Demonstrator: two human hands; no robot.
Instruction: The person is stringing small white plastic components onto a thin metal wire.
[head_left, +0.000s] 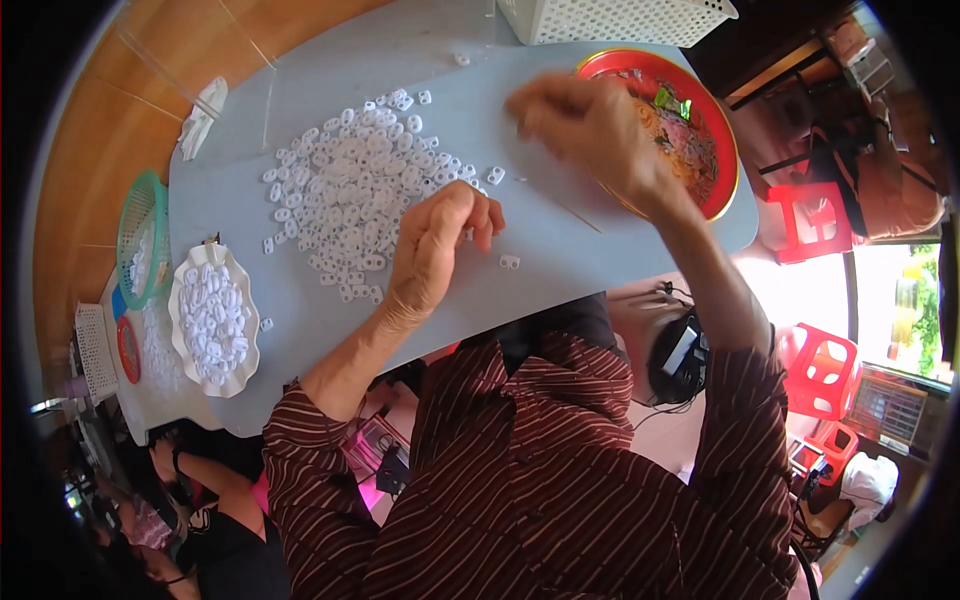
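A broad pile of small white plastic pieces with holes (pixel 350 190) covers the middle of the grey table (pixel 440 325). At the pile's right edge is my left hand (pixel 435 240), its fingers curled closed; whatever they may hold is hidden. My right hand (pixel 590 130) is smeared by motion above the table, partly over the left rim of a red round tray (pixel 722 150) with a gold edge and a floral pattern. Its fingers are too blurred to read. A thin brown stick (pixel 580 217) lies below my right hand. One loose white piece (pixel 510 262) rests right of my left hand.
A scalloped white dish (pixel 253 350) heaped with similar pieces stands at the left, beside a green basket (pixel 160 235). At the far edge is a white perforated basket (pixel 620 25). A crumpled white cloth (pixel 203 118) lies far left. Another person (pixel 225 500) sits lower left; red stools (pixel 810 225) stand right.
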